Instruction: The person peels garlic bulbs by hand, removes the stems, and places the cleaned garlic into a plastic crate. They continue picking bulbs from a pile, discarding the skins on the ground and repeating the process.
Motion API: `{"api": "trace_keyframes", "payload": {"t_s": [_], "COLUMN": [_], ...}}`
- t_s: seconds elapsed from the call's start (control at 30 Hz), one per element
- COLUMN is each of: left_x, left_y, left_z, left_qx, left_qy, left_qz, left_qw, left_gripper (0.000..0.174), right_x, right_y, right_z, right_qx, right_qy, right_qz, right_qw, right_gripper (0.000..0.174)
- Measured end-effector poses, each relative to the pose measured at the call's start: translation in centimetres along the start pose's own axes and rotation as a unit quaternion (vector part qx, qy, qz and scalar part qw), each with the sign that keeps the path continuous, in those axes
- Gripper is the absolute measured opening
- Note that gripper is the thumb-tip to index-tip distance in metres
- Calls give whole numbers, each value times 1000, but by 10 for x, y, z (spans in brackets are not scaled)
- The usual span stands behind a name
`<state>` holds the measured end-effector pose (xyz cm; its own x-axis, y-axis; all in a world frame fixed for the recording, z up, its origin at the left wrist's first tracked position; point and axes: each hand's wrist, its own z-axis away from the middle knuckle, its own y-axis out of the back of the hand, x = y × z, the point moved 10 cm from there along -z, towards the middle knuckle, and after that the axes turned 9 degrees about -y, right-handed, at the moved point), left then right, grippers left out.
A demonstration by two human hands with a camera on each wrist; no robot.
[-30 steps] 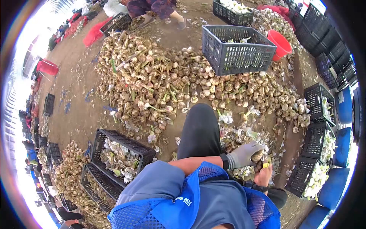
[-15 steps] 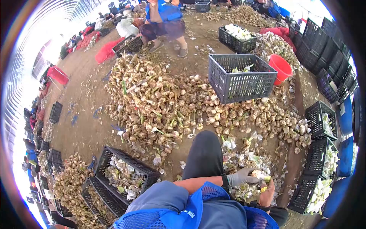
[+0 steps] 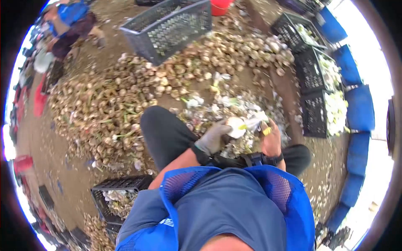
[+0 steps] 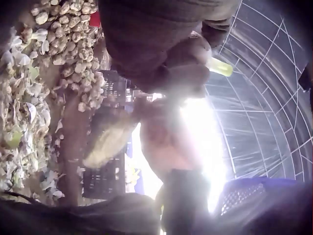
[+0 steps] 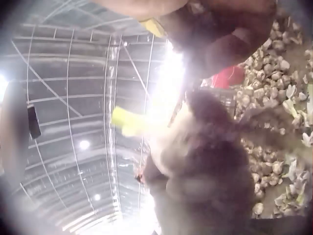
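In the head view my gloved left hand [image 3: 213,138] grips a white garlic bulb [image 3: 237,127] above a heap of loose skins [image 3: 228,104]. My bare right hand [image 3: 271,140], with yellow wrapping on a finger, pinches pale skin [image 3: 256,120] stretching from the bulb's side. The left wrist view has the dark, backlit glove [image 4: 166,54] with a yellow-green stem end [image 4: 221,67] poking out, and blurred skin [image 4: 108,145] beside the right hand [image 4: 164,142]. From the right wrist, the glove [image 5: 205,171] holds the bulb, its stem [image 5: 128,121] pointing left; glare hides the fingertips.
A large pile of garlic [image 3: 109,100] spreads ahead and left, with a grey crate [image 3: 171,35] behind it. Black crates of white garlic [image 3: 315,113] and blue containers [image 3: 359,107] line the right. Another crate [image 3: 121,184] stands at lower left; a person sits at upper left.
The brown bulb in my left hand now shows white, and pale skin spans from it to my right hand, which has moved slightly off. The head view has turned, shifting the pile and crates leftward.
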<state>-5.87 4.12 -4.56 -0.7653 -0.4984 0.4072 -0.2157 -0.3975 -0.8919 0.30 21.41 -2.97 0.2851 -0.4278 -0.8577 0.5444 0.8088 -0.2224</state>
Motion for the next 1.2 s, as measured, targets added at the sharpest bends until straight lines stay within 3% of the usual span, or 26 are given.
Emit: {"api": "trace_keyframes", "payload": {"t_s": [0.07,0.1,0.13,0.2,0.23,0.27,0.33,0.37,0.43,0.47,0.63,0.77,0.87,0.97,1.2], "left_x": [2,4,9,2,2,2,-4,-5,-3,-2,3,4,-1,-4,-6], "left_y": [4,0,-3,8,7,7,23,27,18,11,5,2,1,6,14], "left_z": [2,-4,-6,-7,-8,-10,-20,-20,-17,-13,-11,-13,-13,-11,-13], "left_qx": [-11,-29,-48,-37,-12,12,3,-10,-32,-33,-34,-32,-47,-36,-69], "left_qy": [28,14,-4,10,10,9,-19,-29,-29,-23,-10,-28,-21,31,56], "left_qz": [-41,-39,-41,-57,-111,-163,-189,-223,-281,-281,-362,-395,-396,-452,-429], "left_qw": [999,999,998,998,994,987,982,974,959,959,932,918,917,891,899], "left_gripper": [69,70,70,69,70,71,72,73,71,71,64,63,61,59,56], "right_x": [-12,-45,-43,-30,-18,-16,-39,-45,-52,-57,-63,-59,-51,-53,-52], "right_y": [20,8,19,23,11,19,-3,-15,-43,-61,-63,-60,-54,-62,-73], "right_z": [2,12,8,0,2,2,13,19,29,34,40,43,42,48,39], "right_qx": [17,-46,-23,16,-13,44,21,18,-50,-88,-89,-73,-65,-48,-37], "right_qy": [-9,123,51,-44,-31,96,174,170,129,181,254,259,227,267,279], "right_qz": [-56,-25,-58,198,370,567,502,504,394,423,494,489,457,514,572], "right_qw": [998,991,997,979,928,817,847,847,909,883,827,830,858,814,770], "right_gripper": [30,28,34,47,59,59,46,46,32,24,28,22,24,22,18]}}
